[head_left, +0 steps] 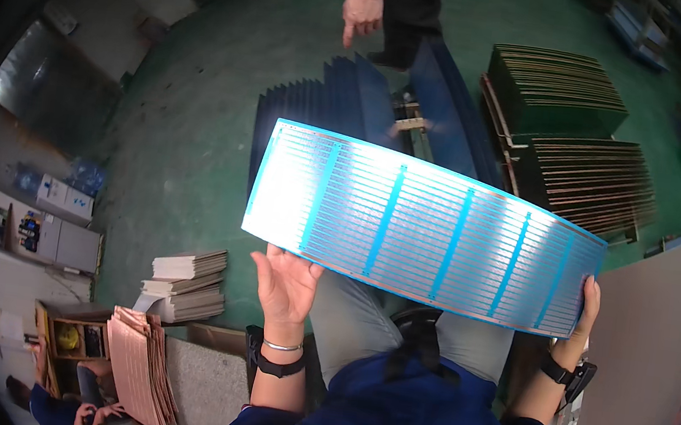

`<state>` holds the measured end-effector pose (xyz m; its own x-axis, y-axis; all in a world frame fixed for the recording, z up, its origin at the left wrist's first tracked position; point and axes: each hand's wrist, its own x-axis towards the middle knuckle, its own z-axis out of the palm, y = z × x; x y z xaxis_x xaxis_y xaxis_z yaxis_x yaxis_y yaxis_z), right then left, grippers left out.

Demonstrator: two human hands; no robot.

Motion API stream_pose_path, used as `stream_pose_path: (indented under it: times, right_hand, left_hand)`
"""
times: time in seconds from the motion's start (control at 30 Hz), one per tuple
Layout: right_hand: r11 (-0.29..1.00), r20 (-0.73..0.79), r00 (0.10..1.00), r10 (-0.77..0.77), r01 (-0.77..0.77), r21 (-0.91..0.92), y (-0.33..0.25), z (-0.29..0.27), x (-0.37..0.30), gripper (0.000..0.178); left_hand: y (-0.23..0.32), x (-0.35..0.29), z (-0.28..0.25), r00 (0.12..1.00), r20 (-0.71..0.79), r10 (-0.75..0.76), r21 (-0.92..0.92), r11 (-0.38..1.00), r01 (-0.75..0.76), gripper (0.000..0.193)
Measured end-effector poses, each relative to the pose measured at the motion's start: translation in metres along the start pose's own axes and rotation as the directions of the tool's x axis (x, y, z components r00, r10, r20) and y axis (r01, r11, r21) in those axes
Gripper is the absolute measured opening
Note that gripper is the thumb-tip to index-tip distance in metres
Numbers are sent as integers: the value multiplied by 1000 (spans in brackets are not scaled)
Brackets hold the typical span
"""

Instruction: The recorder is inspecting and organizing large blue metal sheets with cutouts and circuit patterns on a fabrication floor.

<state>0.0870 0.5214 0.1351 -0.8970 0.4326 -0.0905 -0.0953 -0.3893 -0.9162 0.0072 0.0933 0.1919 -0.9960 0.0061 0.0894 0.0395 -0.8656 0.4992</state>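
Note:
A long, thin circuit board panel [428, 227] with shiny silver stripes, blue bands and a blue border is held up in front of me, tilted down to the right. My left hand [289, 284] supports its lower edge near the left end, palm up, thumb spread outward; the fingers are partly hidden beneath the panel. At the right end, my right hand [586, 311] grips the short edge, with fingers wrapped up along it. Glare whitens the panel's left part.
Beyond the panel stands a rack of dark blue boards [321, 95], with copper-edged boards [588, 171] to its right. A co-worker's hand [363, 11] points down above the rack. At lower left are copper-coloured sheets [136, 370] and a pale stack [187, 283]. A brown board [642, 351] lies right.

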Motion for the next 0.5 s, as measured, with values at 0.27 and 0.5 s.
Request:
stream_pose_path:
  times: [0.27,0.5]
  right_hand:
    - [988,51,997,-58,64,-142,5,3,21,37]
    - [983,-99,994,-39,20,-183,19,-16,32,36]
  left_hand:
    - [24,-21,-1,986,-161,47,469,882,35,40]
    - [22,-27,-5,987,-158,-27,554,825,111,38]
